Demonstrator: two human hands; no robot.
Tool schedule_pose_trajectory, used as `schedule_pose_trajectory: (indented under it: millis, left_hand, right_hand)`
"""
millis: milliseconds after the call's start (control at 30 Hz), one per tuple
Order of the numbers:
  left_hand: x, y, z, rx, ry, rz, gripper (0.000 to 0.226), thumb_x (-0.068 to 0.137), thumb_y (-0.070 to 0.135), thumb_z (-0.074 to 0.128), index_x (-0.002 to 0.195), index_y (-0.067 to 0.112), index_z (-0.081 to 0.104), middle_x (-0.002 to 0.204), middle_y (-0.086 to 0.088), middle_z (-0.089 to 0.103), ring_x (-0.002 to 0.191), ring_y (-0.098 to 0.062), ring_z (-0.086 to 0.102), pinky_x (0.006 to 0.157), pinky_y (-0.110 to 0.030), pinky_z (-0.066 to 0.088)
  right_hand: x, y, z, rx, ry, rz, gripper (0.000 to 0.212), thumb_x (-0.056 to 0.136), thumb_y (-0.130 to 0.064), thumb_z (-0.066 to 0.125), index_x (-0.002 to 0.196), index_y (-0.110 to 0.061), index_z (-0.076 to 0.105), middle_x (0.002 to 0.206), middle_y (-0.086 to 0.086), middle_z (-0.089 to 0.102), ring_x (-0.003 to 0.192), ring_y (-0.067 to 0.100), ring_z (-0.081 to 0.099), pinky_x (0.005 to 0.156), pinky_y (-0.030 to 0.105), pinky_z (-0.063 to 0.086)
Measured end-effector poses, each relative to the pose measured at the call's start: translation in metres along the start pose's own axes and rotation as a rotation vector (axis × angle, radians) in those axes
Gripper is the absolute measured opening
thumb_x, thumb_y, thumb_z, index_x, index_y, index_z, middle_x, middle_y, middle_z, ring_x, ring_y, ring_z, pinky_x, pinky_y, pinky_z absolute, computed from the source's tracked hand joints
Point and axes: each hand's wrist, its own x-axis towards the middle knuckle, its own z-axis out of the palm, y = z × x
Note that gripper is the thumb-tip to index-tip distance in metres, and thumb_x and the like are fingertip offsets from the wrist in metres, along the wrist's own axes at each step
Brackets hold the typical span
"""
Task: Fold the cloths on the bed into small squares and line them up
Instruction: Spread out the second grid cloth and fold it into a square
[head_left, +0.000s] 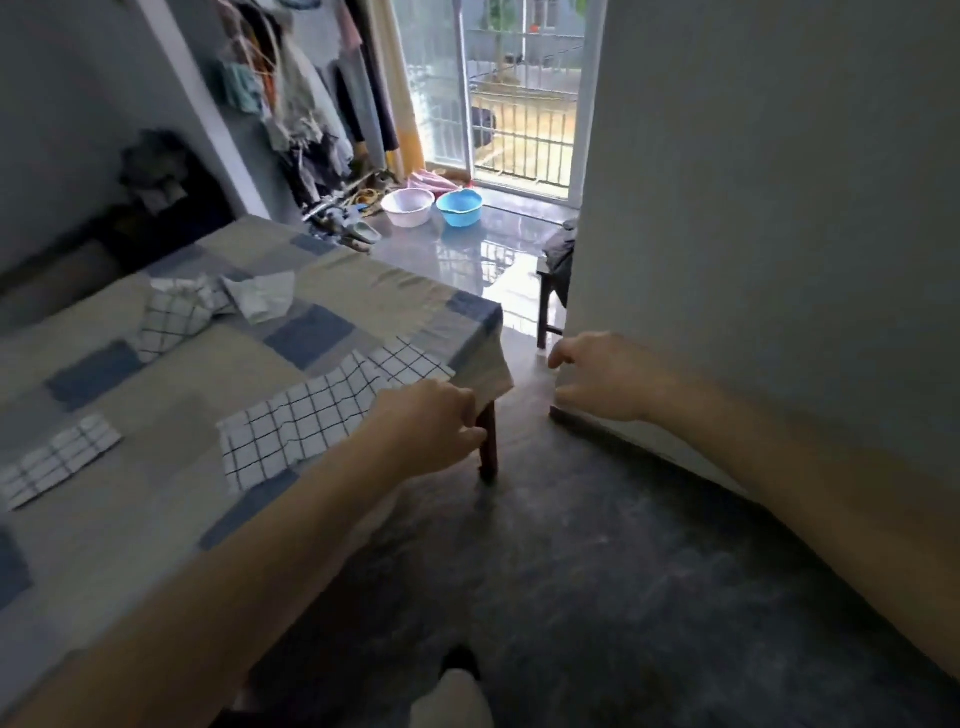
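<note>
— Where does the next cloth lie from your hands?

— The spread checked cloth (311, 415) lies flat on the bed (156, 545), near the corner by the bed leg. Your left hand (431, 431) sits at its near-right edge, at about 9 o'clock from your right hand (608, 376). The cloth stretches away from the left hand toward 9 and 10 o'clock.

— Which way does its long axis run?

— From about 8 o'clock up to 2 o'clock, roughly along the bed's near edge.

— And how are your hands set?

— The left hand's fingers are curled at the cloth's edge; whether they pinch the cloth you cannot tell, as the picture is blurred. The right hand hangs over the floor with fingers loosely curled, holding nothing, well apart from the cloth.

— So which hand leads?

— The left, I judge: it is at the cloth, and the right must cross toward 9 o'clock.

— Other cloths?

— A folded checked cloth (57, 460) lies at 9 o'clock; a crumpled pile (208, 306) at 11 o'clock, farther up the bed.
</note>
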Motion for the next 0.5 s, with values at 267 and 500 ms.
schedule_pose_trajectory:
  millis: [267, 500]
  left_hand:
    - [0.001, -0.147, 0.058, -0.132, -0.123, -0.423, 0.028, 0.092, 0.050, 0.051, 0.106, 0.027, 0.059, 0.102, 0.006, 0.064, 0.091, -0.013, 0.059, 0.072, -0.031, 0.047]
    - [0.018, -0.295, 0.133, -0.145, -0.244, -0.584, 0.040, 0.089, 0.040, 0.053, 0.127, 0.024, 0.050, 0.133, 0.000, 0.048, 0.119, -0.021, 0.048, 0.091, -0.038, 0.046]
  right_hand:
    - [0.142, -0.085, 0.057, 0.031, -0.185, -0.245, 0.039, 0.088, -0.031, 0.061, 0.126, -0.027, 0.054, 0.123, -0.001, 0.057, 0.095, 0.014, 0.054, 0.077, 0.031, 0.045]
    - [0.282, -0.140, 0.120, -0.003, -0.385, -0.238, 0.047, 0.081, -0.027, 0.067, 0.126, -0.026, 0.054, 0.126, -0.001, 0.058, 0.107, 0.019, 0.056, 0.092, 0.036, 0.049]
